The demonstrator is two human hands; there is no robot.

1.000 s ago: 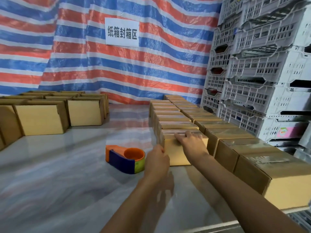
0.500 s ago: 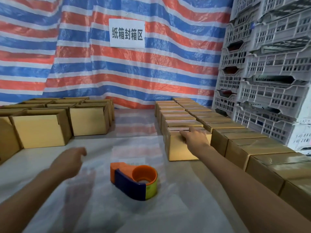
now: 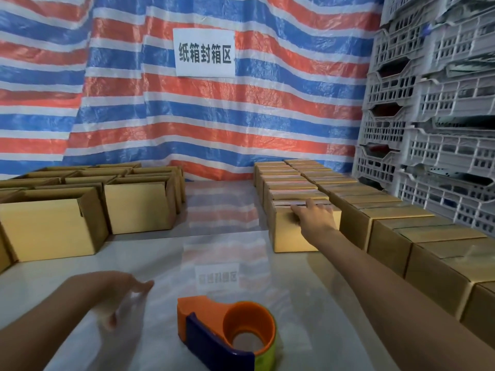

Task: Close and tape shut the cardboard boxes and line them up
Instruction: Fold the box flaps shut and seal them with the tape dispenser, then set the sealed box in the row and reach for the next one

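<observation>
Two rows of closed, taped cardboard boxes (image 3: 380,210) run along the right side. My right hand (image 3: 316,215) rests with straight fingers on the top front edge of the nearest box of the inner row (image 3: 289,236). An orange and blue tape dispenser (image 3: 227,333) lies on the white table near the front. My left hand (image 3: 117,293) hovers left of the dispenser, fingers loose, holding nothing. Several open boxes (image 3: 139,210) stand at the left.
Grey plastic crates (image 3: 434,108) are stacked high at the right behind the taped rows. A striped tarp with a white sign (image 3: 205,53) hangs at the back. The glossy white table (image 3: 222,258) runs between the two groups of boxes.
My left hand left the box, swung out to the left, then came back toward the dispenser. My right hand stayed on the box. The view shifted back, bringing the dispenser nearer.
</observation>
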